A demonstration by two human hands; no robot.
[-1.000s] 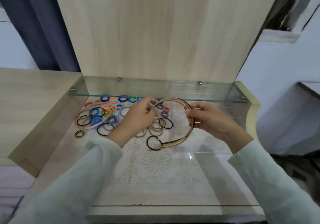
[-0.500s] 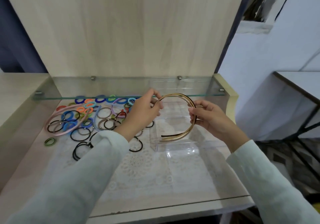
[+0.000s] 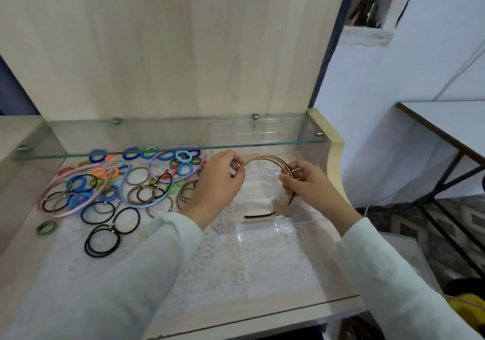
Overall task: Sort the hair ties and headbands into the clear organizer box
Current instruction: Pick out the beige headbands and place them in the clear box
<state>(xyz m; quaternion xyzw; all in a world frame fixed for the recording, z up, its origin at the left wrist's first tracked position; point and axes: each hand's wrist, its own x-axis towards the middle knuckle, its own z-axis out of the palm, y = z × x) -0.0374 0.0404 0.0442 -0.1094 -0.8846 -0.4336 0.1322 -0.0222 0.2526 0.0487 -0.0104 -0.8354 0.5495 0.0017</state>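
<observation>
over the box (image 3: 257,226), a gold headband (image 3: 263,157) is held between both hands. its upper end is pinched by the left hand (image 3: 217,182); its right curve is gripped in the curled fingers of the right hand (image 3: 308,186). the arc is tilted, with the free tip lowest, just behind the front wall. a straight lowering is judged sufficient. the ties (image 3: 105,190) are seen well apart, to the left.

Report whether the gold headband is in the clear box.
Partly in: gold headband dips inside the walls of the clear box, while left hand and right hand both grip it.
</observation>
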